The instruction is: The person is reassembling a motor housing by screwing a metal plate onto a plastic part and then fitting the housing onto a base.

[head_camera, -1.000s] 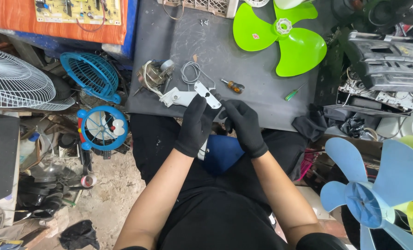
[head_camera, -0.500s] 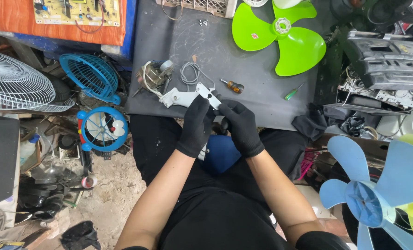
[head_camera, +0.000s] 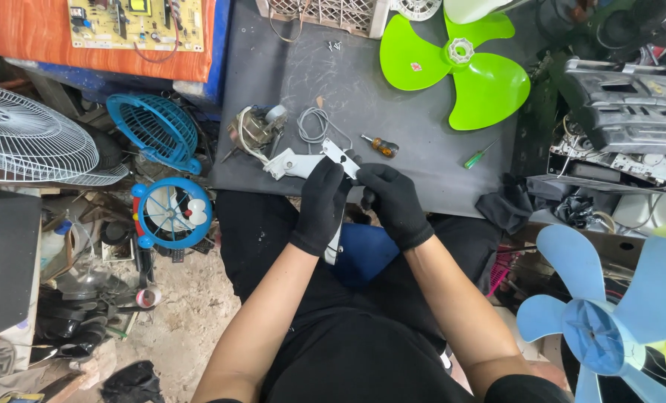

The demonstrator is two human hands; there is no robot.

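Both my hands wear black gloves and meet at the near edge of a dark grey work board [head_camera: 422, 142]. My left hand [head_camera: 324, 203] grips a white plastic fan housing piece [head_camera: 297, 163] that lies partly on the board. My right hand [head_camera: 392, 203] pinches a small dark part against that piece; what it is stays hidden by the fingers. A grey cable [head_camera: 312, 123] and a small motor [head_camera: 254, 128] lie just beyond the white piece. A blue fan part [head_camera: 366, 254] rests on my lap under my hands.
An orange-handled screwdriver [head_camera: 381, 145] and a green one [head_camera: 479, 157] lie on the board, with a lime green fan blade [head_camera: 474, 75] at its far side. Blue grilles [head_camera: 157, 130] and a white grille [head_camera: 27, 138] sit left, a blue blade [head_camera: 609, 313] right.
My hands have stayed together on the white piece, shifting only slightly toward the board. Nothing else has moved.
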